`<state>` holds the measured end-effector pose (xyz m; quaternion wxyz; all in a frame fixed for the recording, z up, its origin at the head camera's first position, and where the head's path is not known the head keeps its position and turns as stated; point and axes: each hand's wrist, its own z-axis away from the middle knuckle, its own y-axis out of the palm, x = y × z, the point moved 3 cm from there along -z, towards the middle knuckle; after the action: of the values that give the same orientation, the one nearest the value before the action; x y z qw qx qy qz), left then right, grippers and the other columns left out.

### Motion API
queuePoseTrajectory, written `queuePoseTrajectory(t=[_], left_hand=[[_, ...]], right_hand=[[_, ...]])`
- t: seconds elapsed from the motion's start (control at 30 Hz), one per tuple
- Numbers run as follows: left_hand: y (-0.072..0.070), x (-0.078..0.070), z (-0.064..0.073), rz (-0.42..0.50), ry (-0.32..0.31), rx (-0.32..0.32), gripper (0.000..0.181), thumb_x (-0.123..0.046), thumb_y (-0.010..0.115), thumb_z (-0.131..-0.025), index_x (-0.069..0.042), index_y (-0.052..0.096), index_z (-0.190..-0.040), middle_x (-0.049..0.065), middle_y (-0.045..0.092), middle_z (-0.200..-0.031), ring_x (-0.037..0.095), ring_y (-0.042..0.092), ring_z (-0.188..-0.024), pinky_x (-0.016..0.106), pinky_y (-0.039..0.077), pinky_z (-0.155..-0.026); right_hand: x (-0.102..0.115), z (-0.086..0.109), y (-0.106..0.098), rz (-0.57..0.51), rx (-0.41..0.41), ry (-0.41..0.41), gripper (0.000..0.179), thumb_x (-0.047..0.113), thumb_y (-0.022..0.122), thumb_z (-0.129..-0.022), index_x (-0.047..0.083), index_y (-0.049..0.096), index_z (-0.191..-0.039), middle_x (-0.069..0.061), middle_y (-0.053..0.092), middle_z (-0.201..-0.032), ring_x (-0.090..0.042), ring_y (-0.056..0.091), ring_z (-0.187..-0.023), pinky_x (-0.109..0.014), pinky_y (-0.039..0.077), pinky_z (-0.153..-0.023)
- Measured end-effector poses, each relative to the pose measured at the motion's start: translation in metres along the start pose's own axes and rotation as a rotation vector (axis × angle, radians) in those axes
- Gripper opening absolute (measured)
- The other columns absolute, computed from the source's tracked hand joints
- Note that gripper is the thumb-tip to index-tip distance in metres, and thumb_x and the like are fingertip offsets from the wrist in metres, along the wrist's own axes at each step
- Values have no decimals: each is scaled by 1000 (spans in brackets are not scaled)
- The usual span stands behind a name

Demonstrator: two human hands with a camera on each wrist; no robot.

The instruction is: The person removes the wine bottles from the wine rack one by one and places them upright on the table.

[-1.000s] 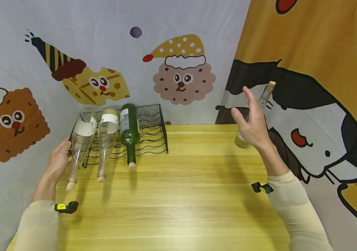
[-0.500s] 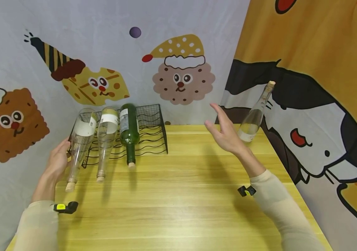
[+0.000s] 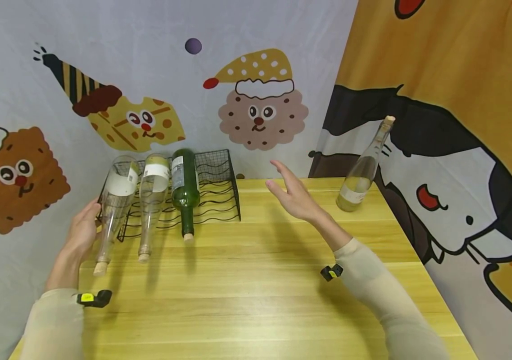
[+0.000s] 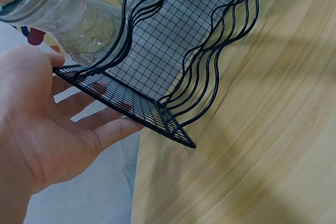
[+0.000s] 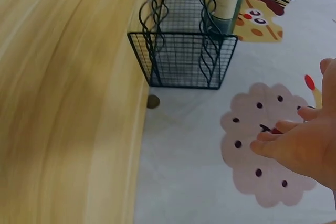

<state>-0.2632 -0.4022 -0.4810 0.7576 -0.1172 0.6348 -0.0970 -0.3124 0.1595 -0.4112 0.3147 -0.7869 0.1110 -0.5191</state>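
Observation:
In the head view, my left hand (image 3: 82,230) rests against the left end of a black wire wine rack (image 3: 215,200). The left wrist view shows its fingers fairly straight along the outside of the mesh side panel (image 4: 126,103). Across the rack lie two clear bottles, the left one (image 3: 118,200) and the middle one (image 3: 153,200), and a green bottle (image 3: 185,187), all with corked necks toward me. My right hand (image 3: 296,195) hovers above the table between the rack and an upright clear bottle (image 3: 357,182), fingers extended, holding nothing.
A wooden table (image 3: 256,280) carries the rack and the upright bottle. Behind it hangs a printed cloth (image 3: 260,30) with cartoon biscuits, and another orange printed cloth (image 3: 440,65) hangs along the right. The rack's right-hand slots hold no bottle.
My right hand has moved left, away from the upright clear bottle, which has come fully into view. My left hand and the bottles on the rack have stayed put.

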Motion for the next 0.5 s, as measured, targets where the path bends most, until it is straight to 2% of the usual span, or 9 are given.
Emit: queuePoseTrajectory(t=[0.23, 0.5], left_hand=[[0, -1, 1, 9, -4, -1, 66, -59, 15, -121, -37, 1, -182, 2, -13, -192, 62, 2, -171, 86, 16, -135], [0, -1, 0, 24, -22, -13, 66, -57, 15, -122, -35, 1, -183, 2, -11, -193, 58, 1, -173, 85, 18, -136]], right_hand=[[-3, -12, 22, -75, 57, 31, 72, 52, 45, -121, 24, 21, -182, -5, 22, -191, -41, 29, -174, -66, 31, -143], [-13, -28, 45, -161, 100, 65, 73, 54, 43, -122, 20, 22, -182, -7, 24, -190, -40, 31, -174, -60, 30, -145]])
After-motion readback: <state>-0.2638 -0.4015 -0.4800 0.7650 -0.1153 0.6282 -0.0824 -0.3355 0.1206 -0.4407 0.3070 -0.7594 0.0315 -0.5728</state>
